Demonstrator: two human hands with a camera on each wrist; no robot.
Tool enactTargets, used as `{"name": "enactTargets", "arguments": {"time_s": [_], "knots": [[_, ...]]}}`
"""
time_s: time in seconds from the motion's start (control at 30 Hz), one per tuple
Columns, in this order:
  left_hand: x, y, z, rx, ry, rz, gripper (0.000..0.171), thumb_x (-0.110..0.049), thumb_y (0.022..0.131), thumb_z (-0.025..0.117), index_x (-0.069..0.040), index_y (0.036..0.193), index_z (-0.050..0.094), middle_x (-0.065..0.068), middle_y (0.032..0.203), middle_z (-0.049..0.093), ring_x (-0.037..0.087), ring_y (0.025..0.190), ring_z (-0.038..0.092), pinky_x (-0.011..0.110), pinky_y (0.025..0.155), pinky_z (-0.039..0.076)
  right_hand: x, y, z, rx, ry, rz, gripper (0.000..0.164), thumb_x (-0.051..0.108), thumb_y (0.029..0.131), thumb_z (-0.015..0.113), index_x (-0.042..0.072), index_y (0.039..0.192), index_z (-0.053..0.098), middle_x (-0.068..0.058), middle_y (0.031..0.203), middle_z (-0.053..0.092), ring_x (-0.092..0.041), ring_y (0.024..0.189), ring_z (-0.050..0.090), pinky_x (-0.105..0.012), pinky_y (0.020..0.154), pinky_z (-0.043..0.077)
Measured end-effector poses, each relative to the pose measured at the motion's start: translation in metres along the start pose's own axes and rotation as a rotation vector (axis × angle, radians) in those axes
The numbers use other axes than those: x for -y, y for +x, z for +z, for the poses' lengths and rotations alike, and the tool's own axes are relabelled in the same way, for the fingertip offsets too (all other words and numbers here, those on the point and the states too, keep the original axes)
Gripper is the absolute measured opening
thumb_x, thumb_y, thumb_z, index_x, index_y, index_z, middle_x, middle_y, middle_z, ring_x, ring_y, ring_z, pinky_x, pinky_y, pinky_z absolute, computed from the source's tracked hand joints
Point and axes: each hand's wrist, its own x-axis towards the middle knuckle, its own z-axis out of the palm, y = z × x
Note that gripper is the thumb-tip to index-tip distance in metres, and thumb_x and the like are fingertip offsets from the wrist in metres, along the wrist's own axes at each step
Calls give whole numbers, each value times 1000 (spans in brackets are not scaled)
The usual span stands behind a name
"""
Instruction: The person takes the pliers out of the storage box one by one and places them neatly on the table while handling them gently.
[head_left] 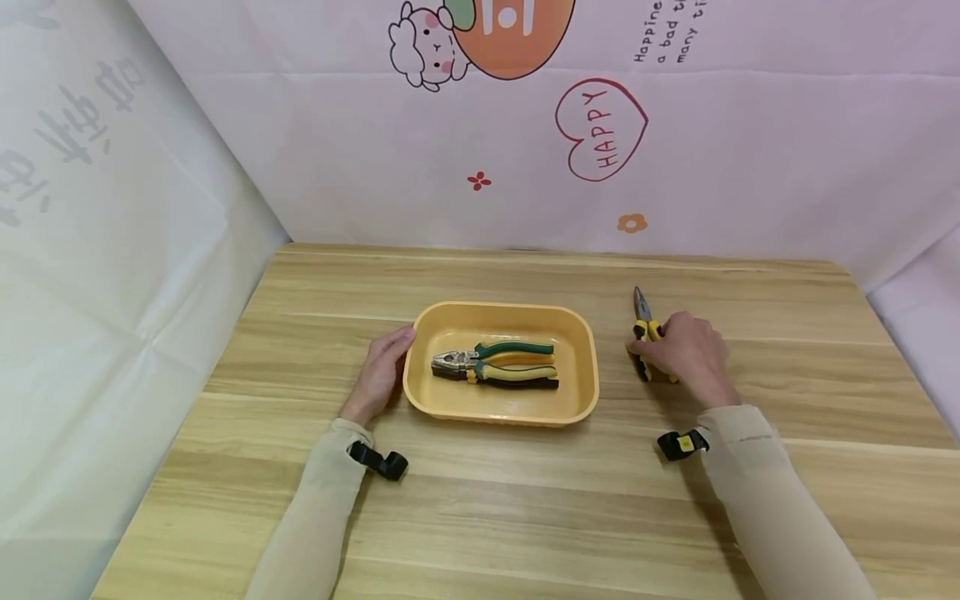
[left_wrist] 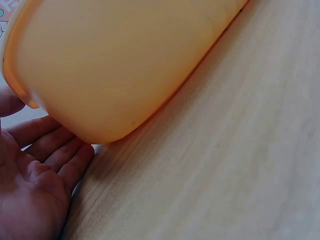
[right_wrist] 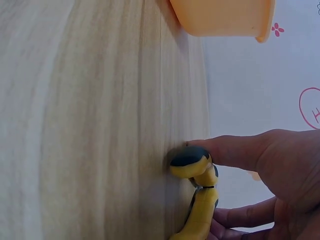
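Note:
Inside a yellow plastic tray (head_left: 502, 408) lies a pair of combination pliers (head_left: 495, 364), its metal head to the left and its green, yellow and black handles to the right. My left hand (head_left: 380, 372) rests against the tray's left end. In the left wrist view its fingers (left_wrist: 75, 157) lie fairly straight along the outer wall, with the thumb at the rim. To the right of the tray, my right hand (head_left: 688, 350) grips long-nose pliers (head_left: 642, 310) by their yellow and black handles (right_wrist: 200, 212), thumb on one side and fingers on the other. Their nose points away from me.
The wooden table (head_left: 487, 500) ends at a white printed cloth (head_left: 360, 167) at the back, with another white cloth (head_left: 112, 292) on the left. Each wrist carries a small black strap device, one on the left (head_left: 378, 461) and one on the right (head_left: 682, 444).

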Motion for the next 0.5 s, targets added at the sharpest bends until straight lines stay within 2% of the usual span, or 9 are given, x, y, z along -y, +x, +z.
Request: {"name": "enactTargets", "arguments": {"time_s": [0.5], "knots": [[-1, 0, 0, -1, 22, 5, 43, -16, 110, 40, 15, 137, 52, 30, 140, 54, 34, 128, 55, 31, 103, 50, -3, -6, -2, -71, 0, -57, 60, 59, 86, 73, 12, 58, 46, 2, 52, 41, -17, 50, 41, -29, 46, 30]]}}
